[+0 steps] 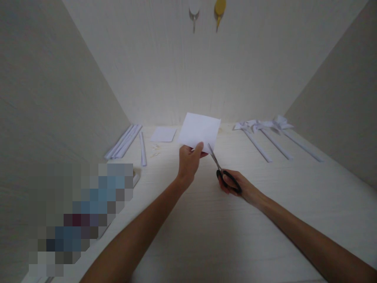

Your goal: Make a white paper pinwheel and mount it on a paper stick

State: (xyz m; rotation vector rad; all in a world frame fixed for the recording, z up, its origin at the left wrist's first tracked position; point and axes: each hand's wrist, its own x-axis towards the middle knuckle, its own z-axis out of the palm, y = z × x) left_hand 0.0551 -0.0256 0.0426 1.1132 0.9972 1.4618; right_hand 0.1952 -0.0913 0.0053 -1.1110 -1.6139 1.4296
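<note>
- Above the middle of the pale worktop (206, 236), a white paper sheet (199, 131) is held raised and tilted, its lower edge pinched by the left hand (188, 161); the thumb is seen pressed on the near face, the fingers closed behind it.
- Black-handled scissors (220, 171) are gripped by the right hand (235, 184), whose fingers are curled shut through the handle loops; the blades are pointed up and to the left, with the tips at the lower right edge of the sheet. How far the blades are parted cannot be told.
- At the far left of the worktop, a bundle of rolled paper tubes (123, 141) is laid slantwise, with a single paper tube (143, 149) lying just beside it.
- A smaller flat paper piece (163, 134) is set between that tube and the held sheet; small paper scraps (155, 150) are scattered near its front edge.
- At the far right, three paper pinwheels on paper sticks (265, 133) are laid side by side, heads towards the back wall.
- On the back wall, a white hanging object (194, 10) and a yellow hanging object (219, 10) are seen at the top edge; what they are cannot be told.
- A pixelated patch (82, 216) is seen at the lower left.
</note>
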